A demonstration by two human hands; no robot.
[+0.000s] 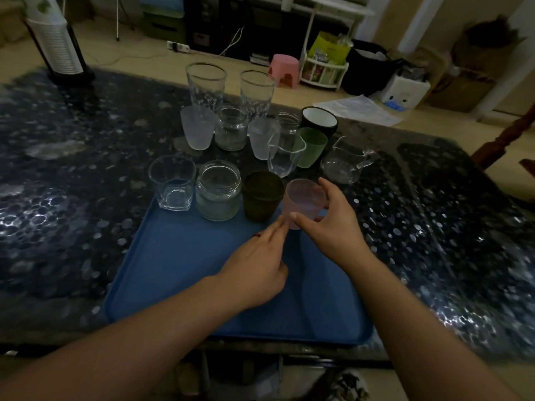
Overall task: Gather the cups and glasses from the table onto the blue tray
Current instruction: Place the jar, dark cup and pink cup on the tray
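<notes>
A blue tray (179, 256) lies on the dark patterned table in front of me. Along its far edge stand a square clear glass (172, 186), a ribbed glass jar (218, 190), a dark brown cup (262, 195) and a pink frosted cup (304, 201). My right hand (330, 221) wraps around the pink cup from the right. My left hand (257, 264) hovers over the tray, two fingers stretched out and touching the pink cup's base. Behind the tray on the table stand several more: two tall clear glasses (206, 85), frosted cups (197, 127), a green cup (311, 147), two spouted glass pitchers (343, 162).
A black mug with a white inside (319, 118) stands at the back of the group. A white tower appliance (56, 44) rises at the table's far left. Beyond the table are a pink stool (284, 70), a small rack and bags on the floor.
</notes>
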